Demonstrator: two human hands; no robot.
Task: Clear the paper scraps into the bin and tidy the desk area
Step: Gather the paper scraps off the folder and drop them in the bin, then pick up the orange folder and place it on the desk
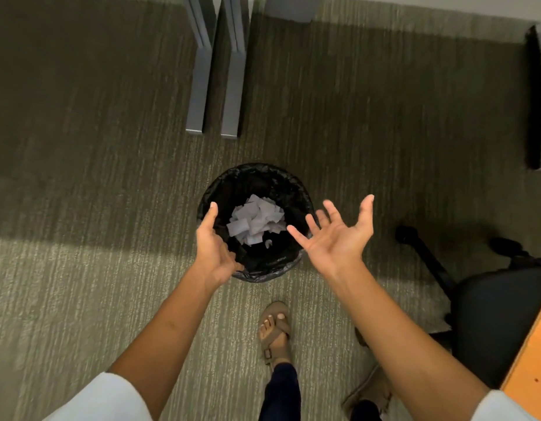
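Note:
A round bin [264,177] lined with a black bag stands on the carpet in the middle of the view. A heap of white paper scraps [256,219] lies at its bottom. My left hand [214,250] hovers over the bin's left rim, palm turned inward, fingers loosely apart, holding nothing. My right hand [337,235] is spread wide, palm up, just over the bin's right rim, and it is empty too.
Two grey desk legs [214,68] stand on the carpet beyond the bin. A black office chair [488,311] with its wheeled base is at the right, beside an orange desk corner [533,363]. My sandalled foot [275,332] is just behind the bin.

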